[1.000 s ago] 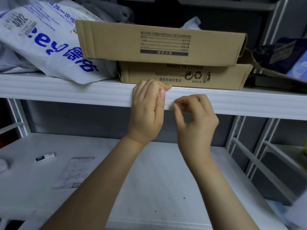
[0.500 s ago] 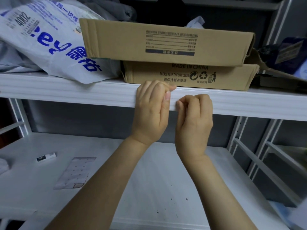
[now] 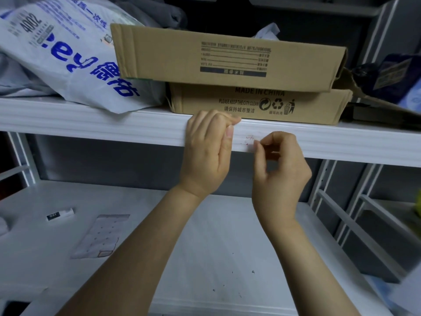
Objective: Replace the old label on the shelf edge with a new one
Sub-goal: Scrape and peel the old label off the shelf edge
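A small white label (image 3: 247, 141) with faint red marks is stuck on the front of the white shelf edge (image 3: 114, 130). My left hand (image 3: 208, 153) grips the shelf edge just left of the label, fingers curled over the top lip and thumb lying down the front. My right hand (image 3: 279, 169) is at the label's right end, where thumb and forefinger pinch its edge while the other fingers stay curled. A sheet of labels (image 3: 100, 236) lies flat on the lower shelf to the left.
Two flattened cardboard boxes (image 3: 227, 58) and a white printed bag (image 3: 68, 60) sit on the upper shelf right above my hands. A small white stick with a black tag (image 3: 59, 215) lies on the lower shelf (image 3: 216, 258). Grey shelf uprights (image 3: 323, 190) stand at the right.
My right hand has moved right, away from the left hand, and opened slightly, uncovering the label with red marks. My left hand has kept its grip on the shelf edge.
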